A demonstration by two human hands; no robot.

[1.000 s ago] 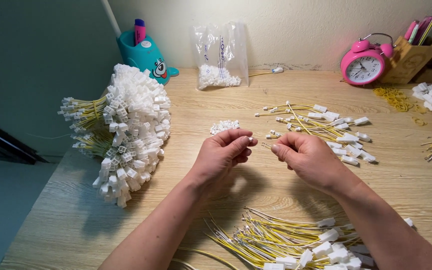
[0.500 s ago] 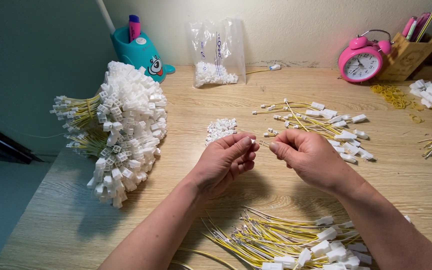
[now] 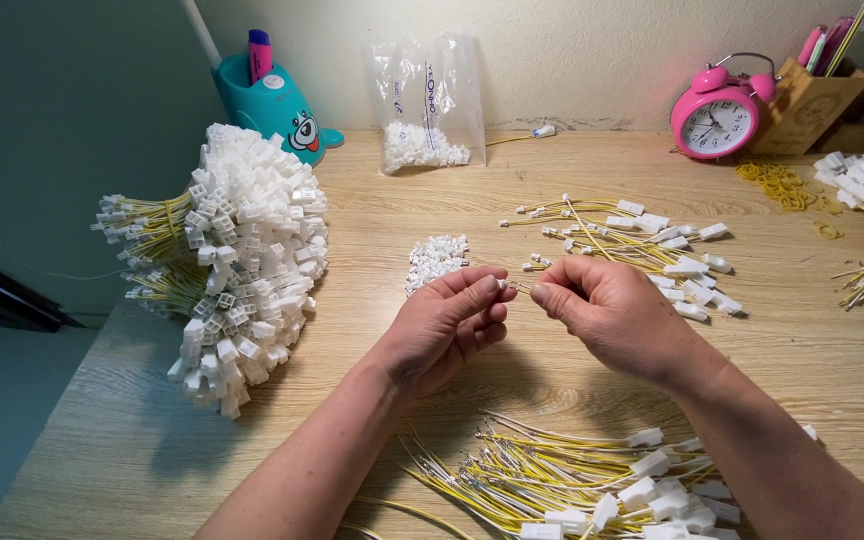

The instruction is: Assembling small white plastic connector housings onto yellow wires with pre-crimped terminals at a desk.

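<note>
Fingertips of left hand (image 3: 442,325) and right hand (image 3: 617,310) pinch one thin wire (image 3: 518,287) above grainy desk (image 3: 392,230).

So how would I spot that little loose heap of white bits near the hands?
Start at the wooden desk and find the huge bundle of white connectors at its left. Just right of it, beyond the left hand, lies the small pile of white connectors. Unlike its neighbours, it has no yellow wires attached.
</note>
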